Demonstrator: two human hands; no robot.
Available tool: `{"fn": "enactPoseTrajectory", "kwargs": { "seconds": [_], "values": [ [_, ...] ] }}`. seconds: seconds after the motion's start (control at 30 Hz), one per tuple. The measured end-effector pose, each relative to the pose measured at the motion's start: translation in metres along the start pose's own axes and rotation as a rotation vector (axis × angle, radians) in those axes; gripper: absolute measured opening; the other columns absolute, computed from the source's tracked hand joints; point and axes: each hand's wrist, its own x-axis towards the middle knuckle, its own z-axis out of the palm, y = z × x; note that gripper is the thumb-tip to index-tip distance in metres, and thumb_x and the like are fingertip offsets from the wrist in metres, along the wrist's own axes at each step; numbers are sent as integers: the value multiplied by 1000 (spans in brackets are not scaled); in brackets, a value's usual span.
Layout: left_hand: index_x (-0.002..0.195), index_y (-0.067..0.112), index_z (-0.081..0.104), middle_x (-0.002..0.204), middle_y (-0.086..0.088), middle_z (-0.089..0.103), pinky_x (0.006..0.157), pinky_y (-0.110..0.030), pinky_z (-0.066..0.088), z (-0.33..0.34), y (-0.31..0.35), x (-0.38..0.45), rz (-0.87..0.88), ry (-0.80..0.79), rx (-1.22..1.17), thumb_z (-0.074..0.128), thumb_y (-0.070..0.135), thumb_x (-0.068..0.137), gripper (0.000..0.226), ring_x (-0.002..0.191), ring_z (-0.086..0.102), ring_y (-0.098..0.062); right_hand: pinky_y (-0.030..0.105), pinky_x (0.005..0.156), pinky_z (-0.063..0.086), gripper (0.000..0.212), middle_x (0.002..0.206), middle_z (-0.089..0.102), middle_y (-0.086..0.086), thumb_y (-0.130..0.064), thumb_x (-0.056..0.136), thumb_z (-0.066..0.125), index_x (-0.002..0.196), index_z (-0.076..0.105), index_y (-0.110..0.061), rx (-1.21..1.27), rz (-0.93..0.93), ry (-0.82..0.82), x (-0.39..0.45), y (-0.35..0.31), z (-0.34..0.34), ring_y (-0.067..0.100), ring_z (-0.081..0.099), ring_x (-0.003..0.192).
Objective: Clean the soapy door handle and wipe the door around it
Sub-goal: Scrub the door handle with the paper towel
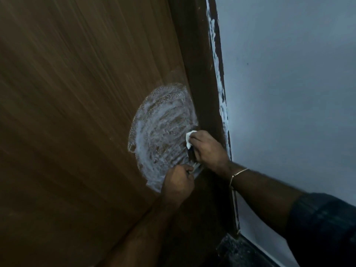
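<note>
My right fingers [194, 140] are curled tight on a white cloth [188, 139], pressing it against the door right at the frame-side edge of the foam. My left fingers [187, 170] are clenched into a fist just below them; something pale and thin shows past the knuckles, which I judge to be the handle [196, 167], though the fist hides most of it and I cannot tell its shape. Between the two hands a dark bit of hardware sits on the door edge, mostly covered by my right hand [209, 149].

Away from the fingers, to their left and above, the soap patch [161, 130] spreads in a wide ring of white streaks over the brown door [77, 93]. It looks almost untouched, with only thin bare streaks near the cloth. On the other side of my right hand runs the dark frame [204, 74], then the wall [289, 83].

I judge the job barely begun: handle in hand, nearly all the lather left to wipe
</note>
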Motion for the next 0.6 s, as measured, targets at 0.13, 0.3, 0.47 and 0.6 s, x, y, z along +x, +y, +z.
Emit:
{"fn": "enactPoseTrajectory", "kwargs": {
  "seconds": [0.13, 0.3, 0.47, 0.6],
  "values": [
    [132, 25, 68, 128, 5, 71, 76, -16, 46, -2, 1, 4, -11, -53, -5, 55, 18, 102, 34, 95, 63, -6, 38, 95, 52, 22, 109, 67, 18, 3, 83, 64, 104, 70, 4, -26, 119, -55, 1, 3, -2, 38, 62, 103],
    [128, 22, 70, 118, 3, 74, 64, -13, 49, -3, 2, 8, -17, -85, -4, 54, 16, 102, 31, 83, 67, -5, 38, 86, 57, 38, 107, 69, 18, -2, 66, 81, 103, 71, 3, -197, -153, -207, 3, 14, -19, 38, 66, 99],
    [122, 23, 72, 115, 4, 74, 75, -24, 55, -3, 5, 9, -42, -64, -2, 56, 17, 101, 28, 95, 69, -13, 41, 100, 51, 26, 117, 64, 24, 7, 84, 63, 109, 68, 9, 82, 223, 17, -8, 4, -4, 41, 63, 108],
    [110, 22, 77, 108, 4, 76, 76, -20, 46, -5, 7, 9, -18, -26, 35, 57, 13, 98, 25, 92, 68, -13, 30, 100, 44, 25, 118, 62, 22, 3, 91, 54, 112, 68, 7, 287, 626, 241, -4, -19, 15, 34, 62, 108]
  ]
}}
